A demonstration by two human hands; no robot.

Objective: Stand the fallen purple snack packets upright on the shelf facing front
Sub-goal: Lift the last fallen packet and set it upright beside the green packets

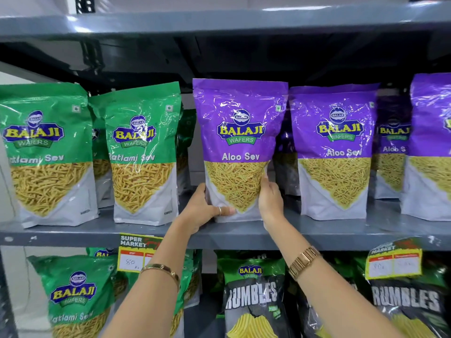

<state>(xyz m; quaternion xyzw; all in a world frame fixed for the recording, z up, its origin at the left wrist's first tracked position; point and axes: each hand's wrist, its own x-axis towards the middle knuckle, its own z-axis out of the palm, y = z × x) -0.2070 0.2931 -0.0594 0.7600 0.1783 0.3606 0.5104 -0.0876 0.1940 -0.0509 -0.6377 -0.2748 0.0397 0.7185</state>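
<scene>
Both hands, left (pixel 205 211) and right (pixel 268 198), clasping lower sides of purple Aloo Sev packet (pixel 240 147), upright, front-facing on shelf (pixel 317 231) beside green packets (pixel 144 154). Settling step; next, probably gentle release, checking balance.

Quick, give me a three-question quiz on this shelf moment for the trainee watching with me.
1. True or false: the purple packet held by both hands stands upright with its front label facing out.
2. Which hand wears a ring? A) left hand B) right hand C) neither
3. Fill in: the green packets stand to the ____ of the held purple packet in the picture.

Key: 1 true; 2 A; 3 left. The held packet's base sits at the shelf front edge, gripped on its lower sides.
</scene>
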